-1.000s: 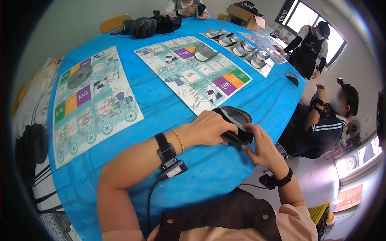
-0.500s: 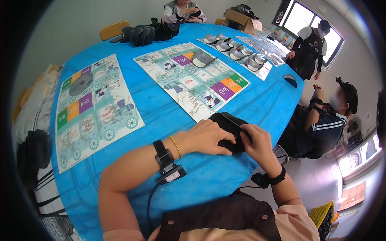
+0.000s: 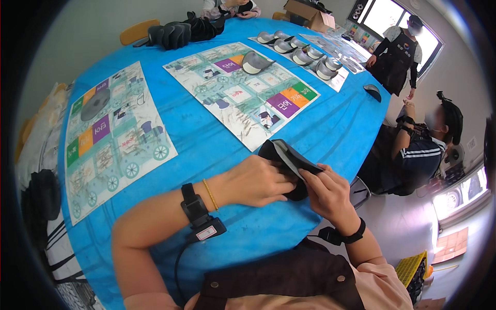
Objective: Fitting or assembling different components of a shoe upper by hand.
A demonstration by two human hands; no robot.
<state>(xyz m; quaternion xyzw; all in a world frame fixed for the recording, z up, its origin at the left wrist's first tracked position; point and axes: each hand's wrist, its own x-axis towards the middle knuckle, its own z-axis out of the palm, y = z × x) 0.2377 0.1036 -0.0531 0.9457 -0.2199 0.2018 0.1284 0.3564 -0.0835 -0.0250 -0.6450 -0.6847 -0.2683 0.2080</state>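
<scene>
Fingers (image 3: 316,181) of the right hand (image 3: 330,193) were closed in a pinch on one raised, grey-faced edge of a dark curved piece (image 3: 290,158), while those of the left hand (image 3: 253,181) were bent and reached in under it; their tips were hidden, so whether they gripped or only pressed could not be told. Broadest of all was the table (image 3: 217,248) under its blue cover, with the hands and their piece above its near right part. The middle printed sheet (image 3: 243,98) and the left printed sheet (image 3: 111,160) lay flat on it, streaked with dark marks. On a farther sheet (image 3: 339,83), toward the right, a cluster of grey curved pieces (image 3: 300,56) sat in rough rows; judging by that orderly layout, these looked like the finished share. At the far end, toward the left, lay a pile of dark pieces (image 3: 173,36), nested closely together, which seemed likelier to be stock not yet worked, though that was unconfirmed. Smaller than those groups, the piece in the hands was spread partly apart, apparently midway through handling and not yet set down. One single grey piece (image 3: 256,63) lay on the middle sheet, and a lone dark-and-grey piece (image 3: 372,93) by the table's right edge; whether either was done could not be judged.
</scene>
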